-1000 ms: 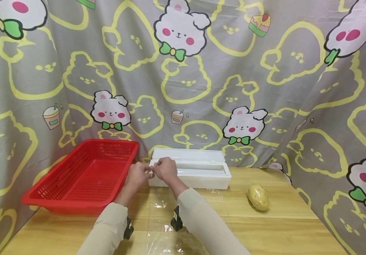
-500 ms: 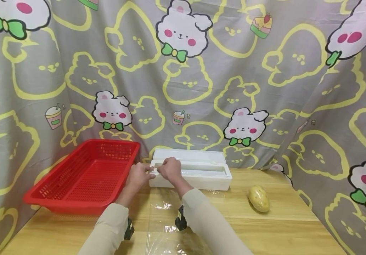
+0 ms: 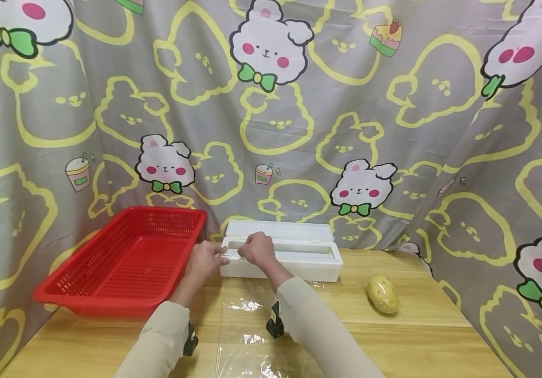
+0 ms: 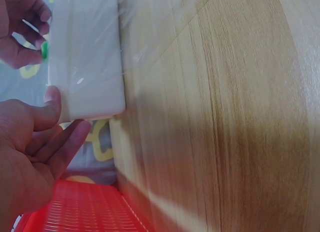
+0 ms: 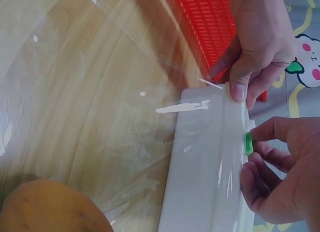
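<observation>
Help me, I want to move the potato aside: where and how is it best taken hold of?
Probably round the thick middle of the potato, across its long sides, from above with the right hand, the nearer one. It lies lengthwise on the table, oblong with rounded ends, nothing standing over it.

Clear film [image 3: 256, 357] cropped, sleeves [image 3: 327, 325] cropped, box [image 3: 304, 270] partly hidden

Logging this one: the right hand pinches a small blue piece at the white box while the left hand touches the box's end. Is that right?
Blue is wrong: the right wrist view shows the right hand pinching a green piece. The rest stands.
</observation>
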Available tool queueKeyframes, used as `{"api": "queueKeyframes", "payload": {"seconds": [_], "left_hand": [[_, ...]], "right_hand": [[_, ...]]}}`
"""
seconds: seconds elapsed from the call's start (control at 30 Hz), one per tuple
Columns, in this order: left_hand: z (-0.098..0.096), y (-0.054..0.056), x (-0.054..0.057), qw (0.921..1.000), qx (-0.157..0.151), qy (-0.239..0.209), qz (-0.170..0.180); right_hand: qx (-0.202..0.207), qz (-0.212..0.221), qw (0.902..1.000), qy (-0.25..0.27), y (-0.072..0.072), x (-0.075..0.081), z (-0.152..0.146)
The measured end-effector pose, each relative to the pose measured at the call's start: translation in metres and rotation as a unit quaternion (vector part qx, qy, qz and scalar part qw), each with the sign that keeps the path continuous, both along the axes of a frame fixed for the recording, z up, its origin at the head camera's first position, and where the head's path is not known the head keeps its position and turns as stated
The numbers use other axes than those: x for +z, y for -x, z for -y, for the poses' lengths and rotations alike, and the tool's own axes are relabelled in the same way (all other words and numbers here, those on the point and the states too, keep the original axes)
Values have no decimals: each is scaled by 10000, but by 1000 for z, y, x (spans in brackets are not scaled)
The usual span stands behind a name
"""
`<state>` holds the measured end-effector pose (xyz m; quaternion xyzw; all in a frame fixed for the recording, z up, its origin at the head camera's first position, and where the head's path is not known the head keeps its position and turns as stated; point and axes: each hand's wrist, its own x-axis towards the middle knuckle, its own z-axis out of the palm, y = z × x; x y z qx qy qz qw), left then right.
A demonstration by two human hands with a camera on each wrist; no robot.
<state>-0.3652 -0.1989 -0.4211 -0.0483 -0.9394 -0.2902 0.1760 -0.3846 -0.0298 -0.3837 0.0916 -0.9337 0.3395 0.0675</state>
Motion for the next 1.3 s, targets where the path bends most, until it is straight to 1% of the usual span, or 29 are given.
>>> {"api": "queueKeyframes", "payload": {"seconds": [0.17, 0.33, 0.43, 0.6, 0.83, 0.97, 1.1, 1.3], "left_hand": [[-1, -1, -2, 10000, 1, -32, -60], [-3, -1, -2, 9999, -57, -63, -56], [-5, 0, -1, 9999, -72, -111, -33], [-6, 0, -1, 9997, -76, -193, -111], [-5, 0, -2, 9996, -88, -198, -154], [-3, -1, -2, 9995, -85, -226, -197], [-1, -4, -1, 9994, -42, -293, -177], [1, -5, -2, 9991, -139, -310, -250]], "right_hand": [[-78, 125, 9999, -33, 2, -3, 0], [-121, 149, 9998, -94, 3, -1, -2], [-111, 134, 9998, -94, 3, 0, -5], [-66, 121, 9998, -144, 3, 2, -11], [19, 99, 9997, -237, 3, 4, -21], [-41, 121, 9994, -335, 6, 5, -33], [-16, 129, 9987, -494, 6, 10, -52], [7, 215, 9973, -696, 8, 10, -85]]}}
